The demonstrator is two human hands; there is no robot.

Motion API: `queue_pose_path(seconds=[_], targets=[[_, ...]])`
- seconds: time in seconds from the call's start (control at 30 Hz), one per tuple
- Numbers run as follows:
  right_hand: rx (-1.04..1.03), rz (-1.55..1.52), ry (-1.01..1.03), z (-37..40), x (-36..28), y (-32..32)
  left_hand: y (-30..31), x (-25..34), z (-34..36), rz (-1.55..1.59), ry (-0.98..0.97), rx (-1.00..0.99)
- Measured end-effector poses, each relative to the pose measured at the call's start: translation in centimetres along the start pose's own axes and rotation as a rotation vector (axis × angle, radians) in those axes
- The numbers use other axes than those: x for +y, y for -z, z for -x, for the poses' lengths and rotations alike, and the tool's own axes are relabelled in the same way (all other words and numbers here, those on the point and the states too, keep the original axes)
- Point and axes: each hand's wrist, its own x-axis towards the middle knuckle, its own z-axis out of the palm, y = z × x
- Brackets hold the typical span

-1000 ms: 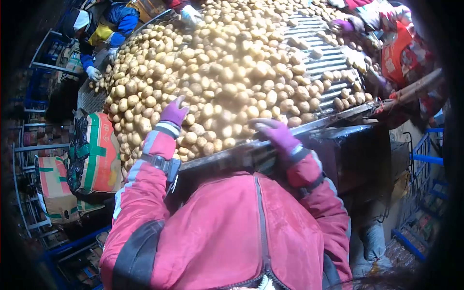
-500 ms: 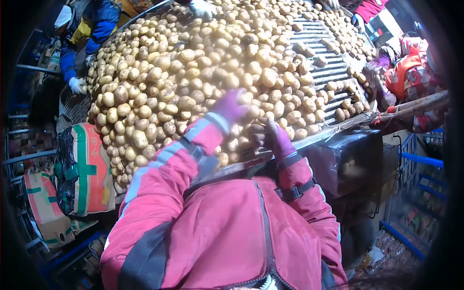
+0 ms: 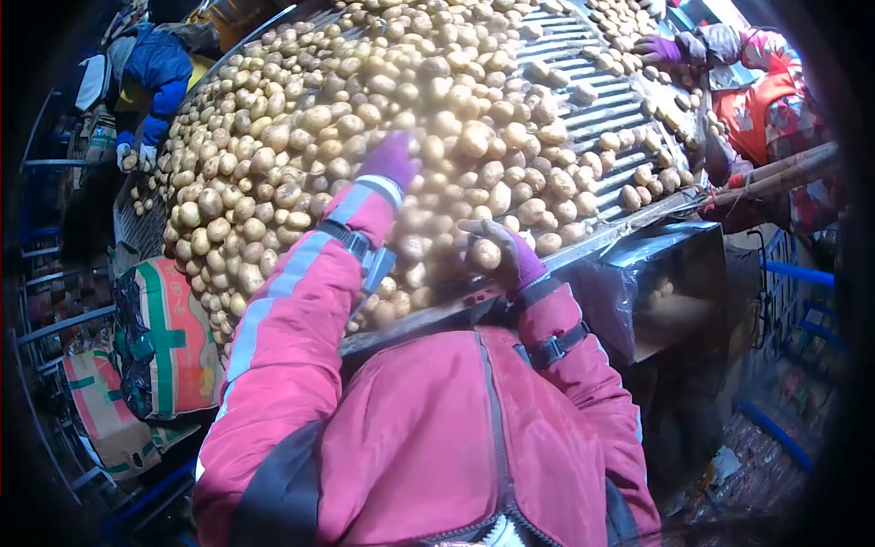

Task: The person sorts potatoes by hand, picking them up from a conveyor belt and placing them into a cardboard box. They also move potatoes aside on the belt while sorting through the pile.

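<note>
A wide ribbed sorting belt carries a deep layer of yellow potatoes. My left hand, in a purple glove with a red sleeve, reaches out over the pile and rests among the potatoes; its fingers are hidden from here. Close to the belt's near edge, my right hand, also purple-gloved, is closed around a single potato.
Other people stand around the belt: one in blue with white gloves at the left, one in red with a purple glove at the upper right. Filled striped sacks hang at the left. A black-lined bin sits below the belt's right end.
My left hand has reached further out over the pile, from the near edge toward the middle. My right hand has come off the belt's edge and closed on a potato.
</note>
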Motion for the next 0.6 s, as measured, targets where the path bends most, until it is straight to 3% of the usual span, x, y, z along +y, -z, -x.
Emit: queue_pose_path(seconds=[0.07, 0.1, 0.13, 0.17, 0.23, 0.27, 0.33, 0.37, 0.43, 0.47, 0.5, 0.53, 0.6], targets=[[-0.080, 0.492, 0.301, -0.7, 1.0, 2.6, 0.2, 0.7, -1.5, 0.003, 0.105, -0.018], [-0.076, 0.786, 0.494, -0.9, 1.2, 3.6, 1.5, 1.7, -1.6, 0.309, 0.256, -0.114], [-0.029, 1.032, 0.691, -1.1, 1.4, 4.7, 1.5, 1.6, -1.4, 0.293, 0.212, -0.076], [-0.055, 1.033, 0.760, -0.9, 0.7, 4.9, 2.3, 3.3, -0.7, 0.536, 0.240, -0.132], [-0.059, 0.678, 0.588, 0.5, -0.7, 4.4, 5.5, 9.7, 2.4, 0.935, 0.268, -0.280], [-0.043, 0.326, 0.352, 1.3, -1.8, 3.1, 6.5, 13.3, 3.9, 1.092, 0.264, -0.366], [-0.026, -0.070, 0.042, 2.2, -2.8, 2.9, 6.1, 16.5, 6.2, 0.476, -0.270, -0.402], [-0.018, -0.119, -0.030, 2.6, -3.0, 3.4, 5.7, 17.6, 6.6, 0.277, -0.312, -0.360], [0.121, -0.140, 0.041, 3.9, -2.7, 3.4, 6.2, 18.2, 4.9, 0.557, -0.038, -0.457], [0.083, -0.045, 0.120, 4.5, -2.2, 5.2, 6.8, 18.5, 3.5, 0.694, 0.102, -0.502], [0.044, 0.050, 0.200, 5.5, -3.1, 6.2, 5.9, 17.5, 1.9, 0.696, 0.085, -0.406], [0.014, -0.075, 0.152, 7.4, -3.9, 7.1, 5.2, 16.4, 1.1, 0.851, 0.236, -0.352], [0.059, -0.258, 0.132, 11.8, -7.0, 6.9, 1.8, 11.5, -2.2, 0.438, 0.035, -0.180]])
